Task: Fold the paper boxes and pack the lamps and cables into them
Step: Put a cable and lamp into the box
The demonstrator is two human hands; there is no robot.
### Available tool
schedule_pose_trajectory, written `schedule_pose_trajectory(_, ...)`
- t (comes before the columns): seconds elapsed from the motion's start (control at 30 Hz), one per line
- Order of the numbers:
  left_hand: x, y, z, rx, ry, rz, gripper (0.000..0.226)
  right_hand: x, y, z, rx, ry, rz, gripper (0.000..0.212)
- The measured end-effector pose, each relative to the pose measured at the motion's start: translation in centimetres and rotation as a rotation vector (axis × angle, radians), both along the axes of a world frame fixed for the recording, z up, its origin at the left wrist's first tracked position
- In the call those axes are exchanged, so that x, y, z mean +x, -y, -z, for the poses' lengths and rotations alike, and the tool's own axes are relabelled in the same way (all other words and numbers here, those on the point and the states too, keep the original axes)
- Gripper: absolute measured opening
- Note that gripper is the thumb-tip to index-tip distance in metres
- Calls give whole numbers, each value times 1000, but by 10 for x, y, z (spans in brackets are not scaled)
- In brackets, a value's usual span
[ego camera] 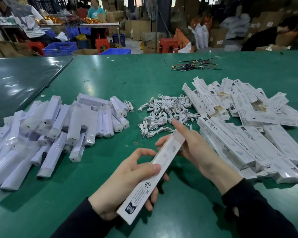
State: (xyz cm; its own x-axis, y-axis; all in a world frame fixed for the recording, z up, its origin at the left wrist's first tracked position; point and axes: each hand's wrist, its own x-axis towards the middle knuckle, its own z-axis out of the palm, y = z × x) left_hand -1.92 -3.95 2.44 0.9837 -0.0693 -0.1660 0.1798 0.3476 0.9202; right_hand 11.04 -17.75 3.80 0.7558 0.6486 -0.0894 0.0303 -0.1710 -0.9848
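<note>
A: Where is the paper box [155,174]?
B: Slanted above the green table [96,86]. The left hand [127,182] curls round its near half; the right hand [194,148] grips the far end.
A: Is it packed?
B: Can't tell; fingers hide that end. The lamps [58,124] run off frame left, and the cables [165,112] lie between them and the box pile [248,127].

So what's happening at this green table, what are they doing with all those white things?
A person is packing small lamps into paper boxes. Both hands hold one long white box above the green table: the left hand grips its near end and the right hand steadies the far end. To the left lies a pile of wrapped white lamps, in the middle a heap of coiled white cables, and to the right a stack of printed boxes. Whether the held box is filled cannot be seen.
</note>
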Motion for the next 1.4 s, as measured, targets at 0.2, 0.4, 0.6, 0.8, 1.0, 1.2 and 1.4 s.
schedule_pose_trajectory(0.2,-1,-2,-2,-14,30,33,41,28,18,11,-166,518,427,23)
schedule_pose_trajectory(0.4,-3,-10,-4,-243,17,14,50,40,11,35,-818,839,160,59)
schedule_pose_trajectory(0.6,2,-10,-6,-50,6,-258,33,35,16,36,-623,915,202,30)
schedule_pose_trajectory(0.8,5,-11,0,154,-45,-437,16,11,1,29,-286,830,130,16)
schedule_pose_trajectory(1.0,6,-8,4,227,-81,-444,16,-12,-10,26,-58,341,125,24)
schedule_pose_trajectory(1.2,7,-9,5,233,-131,-450,14,-23,-12,21,-201,465,-19,14)
schedule_pose_trajectory(1.4,8,-15,7,249,-130,-504,15,-14,1,11,-475,618,-423,45)
